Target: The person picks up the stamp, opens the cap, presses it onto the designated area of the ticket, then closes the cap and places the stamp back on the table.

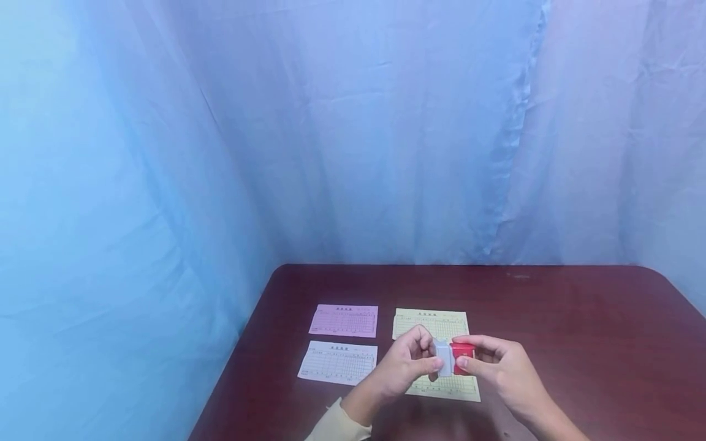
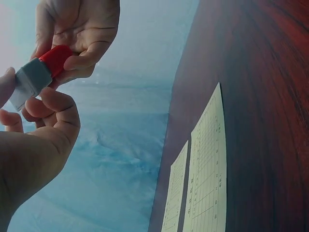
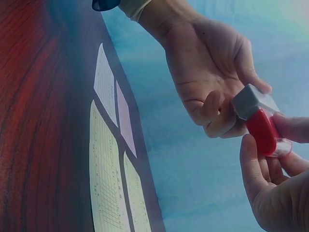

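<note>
Both hands hold a small stamp with a red body (image 1: 462, 359) and a grey cap (image 1: 444, 360), raised over the yellow forms. My left hand (image 1: 401, 365) pinches the grey cap between thumb and curled fingers. From the other side, my right hand (image 1: 507, 370) pinches the red body with thumb and fingers. In the right wrist view the red body (image 3: 263, 133) meets the cap (image 3: 253, 102), and a clear end piece (image 3: 283, 147) shows at its far end. Whether the cap is loose cannot be told. Behind the hands lies a yellow form (image 1: 408, 320); a nearer yellow form (image 1: 458, 391) is partly covered.
On the dark red wooden table (image 1: 573, 343), a pink form (image 1: 344, 321) lies at the back left, with a white form (image 1: 337, 362) in front of it. Blue curtains (image 1: 353, 135) hang behind the table and along its left side.
</note>
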`<state>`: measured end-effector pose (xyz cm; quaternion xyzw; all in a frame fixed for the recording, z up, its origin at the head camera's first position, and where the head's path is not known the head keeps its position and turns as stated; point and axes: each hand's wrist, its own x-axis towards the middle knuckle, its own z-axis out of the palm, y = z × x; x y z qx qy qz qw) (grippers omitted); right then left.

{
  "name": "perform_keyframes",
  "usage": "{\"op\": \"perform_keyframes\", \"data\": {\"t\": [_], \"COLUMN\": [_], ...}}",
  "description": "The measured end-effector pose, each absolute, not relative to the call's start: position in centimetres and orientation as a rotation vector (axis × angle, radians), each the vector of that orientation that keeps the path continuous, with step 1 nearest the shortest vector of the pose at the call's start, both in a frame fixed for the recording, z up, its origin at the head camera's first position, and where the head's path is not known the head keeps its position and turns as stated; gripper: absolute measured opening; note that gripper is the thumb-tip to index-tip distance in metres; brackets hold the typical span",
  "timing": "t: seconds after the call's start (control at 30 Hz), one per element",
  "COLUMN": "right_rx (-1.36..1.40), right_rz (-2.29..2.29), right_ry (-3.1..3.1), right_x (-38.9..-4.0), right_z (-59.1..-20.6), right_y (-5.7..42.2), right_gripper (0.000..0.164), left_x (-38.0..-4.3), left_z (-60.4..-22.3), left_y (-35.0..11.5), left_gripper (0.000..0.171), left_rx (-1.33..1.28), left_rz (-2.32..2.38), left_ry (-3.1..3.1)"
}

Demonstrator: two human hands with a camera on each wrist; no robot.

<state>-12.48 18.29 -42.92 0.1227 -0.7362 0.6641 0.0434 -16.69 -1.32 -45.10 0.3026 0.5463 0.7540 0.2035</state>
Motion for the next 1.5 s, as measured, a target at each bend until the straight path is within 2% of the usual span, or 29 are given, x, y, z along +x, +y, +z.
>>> {"op": "perform_keyframes", "data": {"t": [1.5], "right_rx": [0.273], "right_rz": [2.034], "right_ry": [-2.364], "right_x": [-12.4], "right_z": [-43.5], "right_y": [18.7], "right_gripper": [0.038], "left_x": [-16.2], "left_z": [-46.0], "left_y": [-1.0], "left_gripper": [0.032], "left_rx": [0.869], "left_rz": [2.165], "left_ry": [1.505]}}
